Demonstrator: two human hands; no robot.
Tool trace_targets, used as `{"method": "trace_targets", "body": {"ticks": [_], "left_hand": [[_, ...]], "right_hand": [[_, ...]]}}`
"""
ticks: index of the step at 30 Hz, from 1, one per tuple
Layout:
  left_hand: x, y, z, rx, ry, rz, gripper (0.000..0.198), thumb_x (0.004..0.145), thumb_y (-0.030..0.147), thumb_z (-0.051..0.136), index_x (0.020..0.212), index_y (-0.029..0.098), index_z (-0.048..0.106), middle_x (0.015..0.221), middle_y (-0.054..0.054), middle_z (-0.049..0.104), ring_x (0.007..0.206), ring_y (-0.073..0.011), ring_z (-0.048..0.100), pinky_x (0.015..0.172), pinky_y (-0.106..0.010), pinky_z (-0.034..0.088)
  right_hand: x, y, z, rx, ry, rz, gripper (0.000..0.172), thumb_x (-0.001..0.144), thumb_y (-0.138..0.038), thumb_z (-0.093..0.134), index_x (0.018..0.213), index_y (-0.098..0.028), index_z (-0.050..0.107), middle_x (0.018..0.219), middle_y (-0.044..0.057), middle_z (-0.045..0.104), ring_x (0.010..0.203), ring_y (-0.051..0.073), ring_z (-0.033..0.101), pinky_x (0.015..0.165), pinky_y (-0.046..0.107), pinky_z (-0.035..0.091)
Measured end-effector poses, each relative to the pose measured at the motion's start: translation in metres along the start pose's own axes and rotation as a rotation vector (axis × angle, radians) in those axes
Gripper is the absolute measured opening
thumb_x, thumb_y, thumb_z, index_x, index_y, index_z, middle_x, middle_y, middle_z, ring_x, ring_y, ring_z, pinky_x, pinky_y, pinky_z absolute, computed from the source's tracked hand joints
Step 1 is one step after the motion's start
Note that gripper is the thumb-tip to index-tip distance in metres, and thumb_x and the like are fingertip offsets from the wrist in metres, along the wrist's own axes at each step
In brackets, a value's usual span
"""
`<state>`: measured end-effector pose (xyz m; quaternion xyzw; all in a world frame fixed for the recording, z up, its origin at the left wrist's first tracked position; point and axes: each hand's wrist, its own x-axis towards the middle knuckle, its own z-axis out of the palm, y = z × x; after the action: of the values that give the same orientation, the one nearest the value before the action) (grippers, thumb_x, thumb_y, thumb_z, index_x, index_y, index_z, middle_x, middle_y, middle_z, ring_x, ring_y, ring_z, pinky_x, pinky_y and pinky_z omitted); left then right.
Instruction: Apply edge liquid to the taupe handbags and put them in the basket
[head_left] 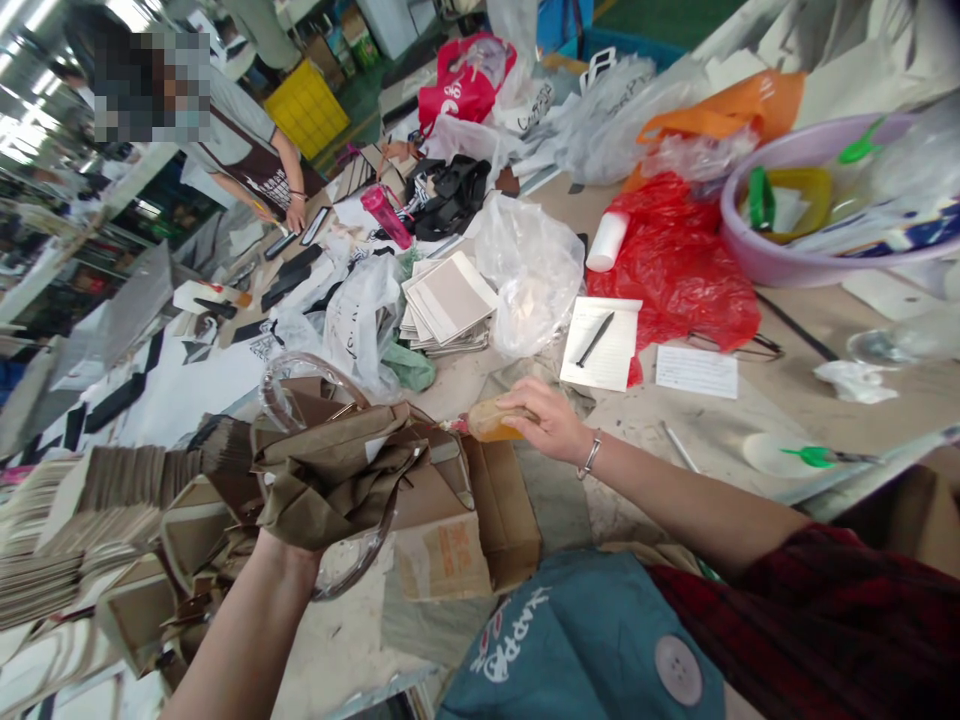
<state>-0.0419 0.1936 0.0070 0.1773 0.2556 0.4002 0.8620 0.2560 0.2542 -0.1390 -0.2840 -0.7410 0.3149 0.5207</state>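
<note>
My right hand [553, 420] is closed around a squeeze bottle of amber liquid [495, 420], tilted with its reddish nozzle at the edge of a brown handbag [431, 490]. My left hand [294, 552] reaches into the bag's olive-brown cloth lining [330, 490]; the fabric covers its fingers, so their grip is hidden. Clear tubular handles [356, 570] loop out on both sides of the bag. The bag rests against a cardboard box [510, 500] on the table.
Stacked brown bag pieces [112, 500] fill the left. Farther back lie square panels [450, 300], a notepad [600, 345] with a pen, a red plastic bag [675, 260] and a lilac basin [817, 265]. A co-worker [240, 130] stands across the table.
</note>
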Motion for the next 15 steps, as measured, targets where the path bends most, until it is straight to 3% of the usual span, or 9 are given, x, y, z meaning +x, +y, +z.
{"method": "trace_targets", "body": {"ticks": [4,10,15], "left_hand": [[0.0,0.0,0.003,0.029,0.016,-0.004,0.083,0.084,0.066,0.022,0.137,0.006,0.041,0.139,-0.021,0.045,0.128,-0.0358,0.039,0.106,-0.045,0.032],[0.004,-0.001,0.011,0.074,-0.045,-0.023,0.071,0.09,0.057,0.019,0.136,0.009,0.044,0.138,-0.018,0.047,0.129,-0.0312,0.04,0.107,-0.046,0.031],[0.002,-0.003,0.006,0.046,-0.002,0.018,0.084,0.083,0.068,0.021,0.138,0.008,0.039,0.139,-0.02,0.045,0.129,-0.0337,0.039,0.106,-0.045,0.032]], "right_hand": [[-0.011,0.004,-0.001,-0.006,-0.044,0.022,0.015,0.089,-0.021,0.052,0.104,-0.02,0.056,0.09,0.007,0.057,0.087,0.02,0.053,0.074,0.037,0.048],[-0.004,0.002,-0.004,0.027,-0.034,0.029,0.017,0.089,-0.023,0.055,0.105,-0.02,0.056,0.093,0.007,0.056,0.09,0.02,0.054,0.077,0.038,0.048],[-0.008,0.004,-0.005,-0.005,-0.089,0.019,0.016,0.089,-0.022,0.053,0.105,-0.021,0.057,0.09,0.007,0.055,0.087,0.02,0.053,0.074,0.037,0.049]]}}
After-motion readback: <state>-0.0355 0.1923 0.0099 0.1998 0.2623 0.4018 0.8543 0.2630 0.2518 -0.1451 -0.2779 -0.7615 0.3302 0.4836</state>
